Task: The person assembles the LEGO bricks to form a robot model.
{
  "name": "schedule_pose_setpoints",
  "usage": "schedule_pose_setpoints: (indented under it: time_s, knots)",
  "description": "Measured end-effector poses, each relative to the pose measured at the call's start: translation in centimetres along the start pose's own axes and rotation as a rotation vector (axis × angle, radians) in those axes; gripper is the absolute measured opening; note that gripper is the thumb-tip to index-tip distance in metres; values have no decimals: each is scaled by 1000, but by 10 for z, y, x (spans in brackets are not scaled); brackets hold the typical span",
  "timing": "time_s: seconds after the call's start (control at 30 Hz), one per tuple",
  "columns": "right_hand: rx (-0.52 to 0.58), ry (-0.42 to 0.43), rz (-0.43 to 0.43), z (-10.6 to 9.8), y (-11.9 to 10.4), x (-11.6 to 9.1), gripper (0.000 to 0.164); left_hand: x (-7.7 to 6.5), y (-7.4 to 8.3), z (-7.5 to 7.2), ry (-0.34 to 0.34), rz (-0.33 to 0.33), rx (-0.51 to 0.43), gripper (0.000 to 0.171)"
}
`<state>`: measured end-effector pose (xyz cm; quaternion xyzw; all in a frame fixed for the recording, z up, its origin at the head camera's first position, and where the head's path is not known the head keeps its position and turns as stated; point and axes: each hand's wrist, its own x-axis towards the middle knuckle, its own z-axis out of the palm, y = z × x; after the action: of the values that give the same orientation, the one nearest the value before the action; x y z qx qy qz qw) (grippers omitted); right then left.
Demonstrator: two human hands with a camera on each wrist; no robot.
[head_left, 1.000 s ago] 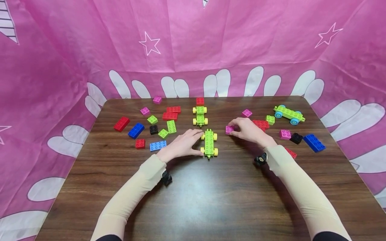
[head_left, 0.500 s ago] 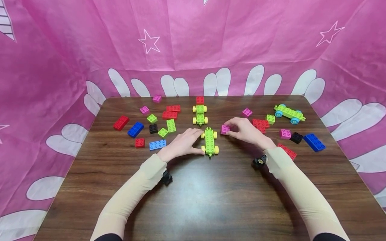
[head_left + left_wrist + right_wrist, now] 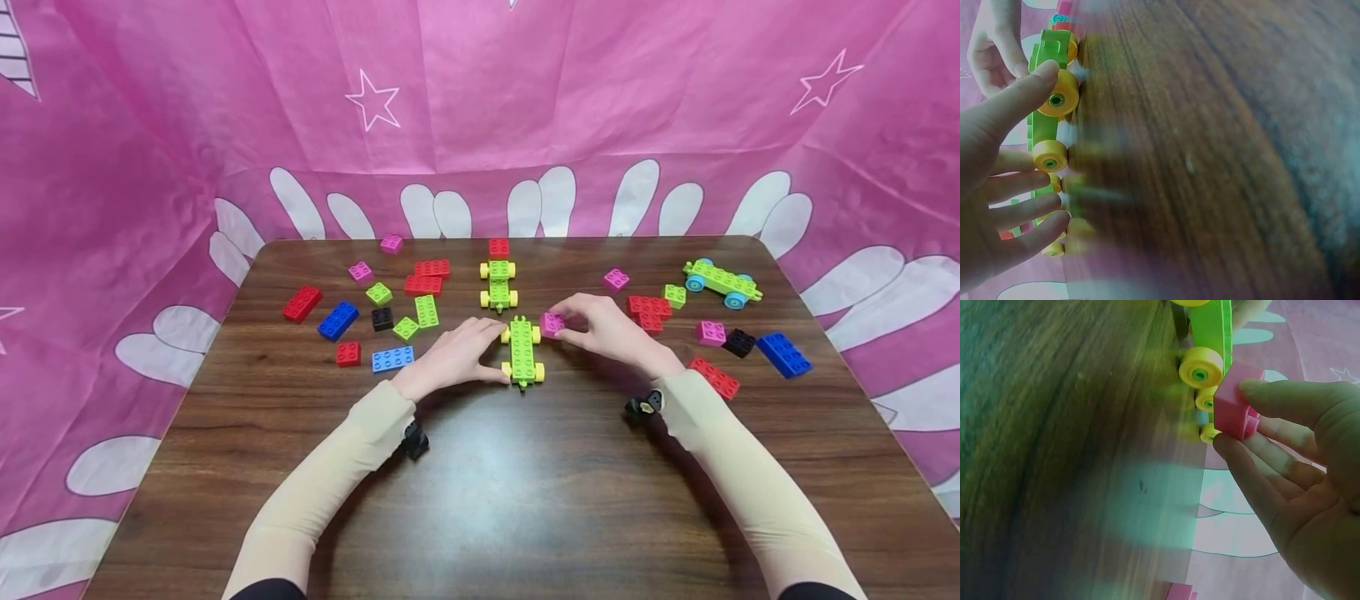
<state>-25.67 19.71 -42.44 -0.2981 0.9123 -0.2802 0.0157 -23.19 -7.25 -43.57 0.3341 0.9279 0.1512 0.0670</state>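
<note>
A lime-green toy car base (image 3: 521, 354) with yellow wheels stands lengthwise at the middle of the brown table (image 3: 480, 517). My left hand (image 3: 459, 357) lies along its left side, the thumb at the near wheel and the forefinger by the far one, fingers mostly straight. Just right of the base, my right hand (image 3: 609, 332) pinches a pink building brick (image 3: 552, 325) between thumb and fingertips. In the right wrist view the pink brick (image 3: 1235, 403) is tipped on its side, close to a yellow wheel (image 3: 1201, 367).
Behind the base stands a second green car base (image 3: 498, 293) with a red brick (image 3: 498, 247) at its far end. A blue-wheeled base (image 3: 722, 282) stands at the back right. Loose bricks lie at both sides, including a light-blue one (image 3: 393, 359) and a dark-blue one (image 3: 783, 354).
My right hand has slid left with the pink brick, bringing it beside the green car base. My left hand has stayed at the base, which has shifted only slightly.
</note>
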Motion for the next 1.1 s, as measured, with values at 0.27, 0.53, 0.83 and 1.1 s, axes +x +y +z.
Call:
schedule_pose_setpoints:
  time_s: [0.27, 0.53, 0.83, 1.1]
  knots:
    - [25, -11, -32, 3, -9, 0, 34, 1, -1, 0, -3, -14, -13, 86]
    - [42, -8, -100, 9, -15, 3, 33, 2, -2, 0, -9, -14, -24, 86]
    - [49, 22, -135, 15, -16, 8, 31, 2, -2, 0, -14, -19, -32, 86]
    - [60, 10, -109, 17, -17, 11, 31, 3, -2, 0, -20, -19, -25, 87]
